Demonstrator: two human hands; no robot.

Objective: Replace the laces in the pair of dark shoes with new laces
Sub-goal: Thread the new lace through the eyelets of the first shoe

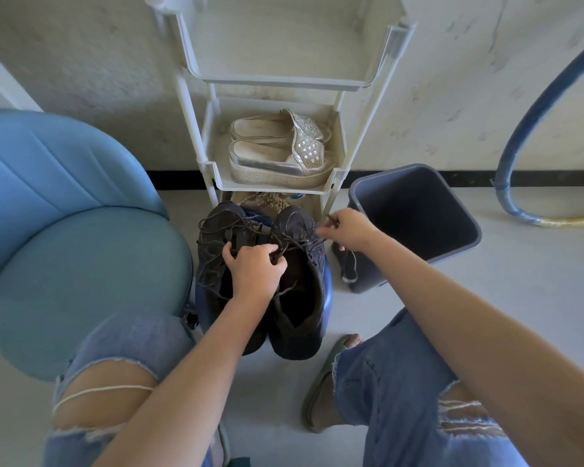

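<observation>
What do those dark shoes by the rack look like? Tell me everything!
The dark shoes stand side by side before the white rack, toes toward it. Their tops look like dark mesh, and blue shows along their outer sides. Their dark laces lie loose and tangled. The left hand grips laces between them; the right hand pinches one lace out sideways.
</observation>
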